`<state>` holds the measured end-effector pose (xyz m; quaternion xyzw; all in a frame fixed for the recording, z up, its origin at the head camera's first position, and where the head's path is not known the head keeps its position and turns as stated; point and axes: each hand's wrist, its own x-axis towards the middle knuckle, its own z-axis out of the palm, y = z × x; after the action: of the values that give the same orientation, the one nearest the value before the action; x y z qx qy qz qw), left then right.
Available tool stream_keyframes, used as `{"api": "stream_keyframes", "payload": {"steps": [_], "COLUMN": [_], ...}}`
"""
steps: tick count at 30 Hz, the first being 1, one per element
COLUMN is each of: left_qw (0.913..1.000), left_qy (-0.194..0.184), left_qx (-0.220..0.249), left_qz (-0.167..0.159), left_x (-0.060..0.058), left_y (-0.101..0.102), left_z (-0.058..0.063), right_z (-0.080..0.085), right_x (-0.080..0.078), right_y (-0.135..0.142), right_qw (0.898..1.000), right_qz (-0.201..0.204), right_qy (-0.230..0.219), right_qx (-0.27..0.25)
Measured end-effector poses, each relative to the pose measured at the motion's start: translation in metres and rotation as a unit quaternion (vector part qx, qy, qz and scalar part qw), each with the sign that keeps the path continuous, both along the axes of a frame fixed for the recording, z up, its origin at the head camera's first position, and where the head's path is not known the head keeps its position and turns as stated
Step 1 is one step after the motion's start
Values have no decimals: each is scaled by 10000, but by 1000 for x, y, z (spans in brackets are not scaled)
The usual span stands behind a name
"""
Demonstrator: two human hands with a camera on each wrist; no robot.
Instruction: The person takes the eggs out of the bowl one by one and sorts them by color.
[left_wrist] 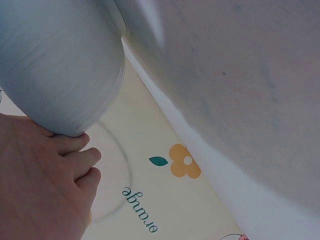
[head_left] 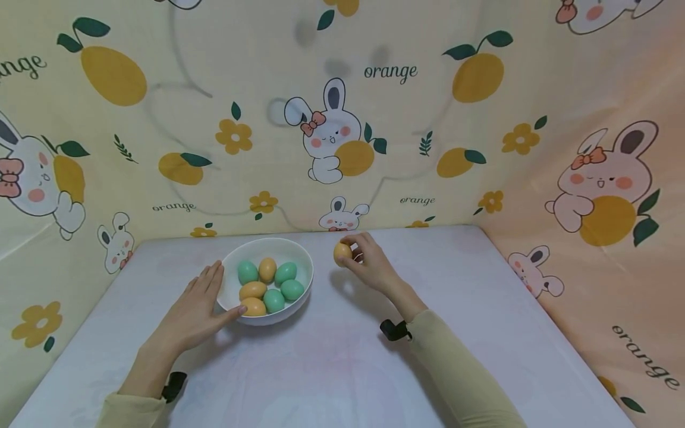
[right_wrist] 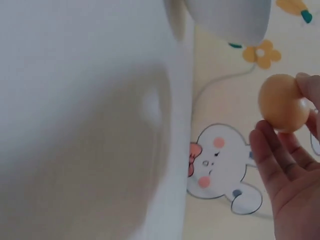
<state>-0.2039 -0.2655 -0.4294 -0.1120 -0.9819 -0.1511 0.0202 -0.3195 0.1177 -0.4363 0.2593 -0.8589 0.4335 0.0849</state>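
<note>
The right hand (head_left: 369, 261) holds one orange egg (head_left: 341, 253) in the air above the far part of the tabletop (head_left: 326, 368), to the right of the white bowl (head_left: 278, 248) and apart from it. In the head view, this egg looks a little taller than wide, so its long axis runs about upright there; which end is the blunt one, I cannot tell. The right grip is closed as far as the egg permits, with thumb and fingertips pinching its side. The right forearm enters from the near right and points toward the far left.

The left hand (head_left: 197, 312) touches the left side of the bowl, its fingers extended toward the far side, its thumb spread at the near rim. This grip is wide. Inside the bowl lie four green eggs (head_left: 274, 301) and three other orange eggs (head_left: 253, 290).
</note>
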Motion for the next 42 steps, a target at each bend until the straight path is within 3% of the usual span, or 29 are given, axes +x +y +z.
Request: {"api": "stream_keyframes", "payload": {"steps": [15, 22, 42], "left_qw": [10000, 10000, 10000], "left_qy": [-5, 12, 32], "left_qx": [-46, -55, 6], "left_qz": [30, 34, -23], "left_x": [0, 0, 1], "left_y": [1, 1, 1], "left_z": [0, 0, 2], "right_z": [-15, -19, -27], "right_x": [-12, -14, -18], "right_y": [14, 15, 13], "right_qw": [9888, 9816, 9802], "right_qz": [-28, -75, -245], "right_qy": [-904, -1301, -1298], "right_qx": [1185, 1399, 1475]}}
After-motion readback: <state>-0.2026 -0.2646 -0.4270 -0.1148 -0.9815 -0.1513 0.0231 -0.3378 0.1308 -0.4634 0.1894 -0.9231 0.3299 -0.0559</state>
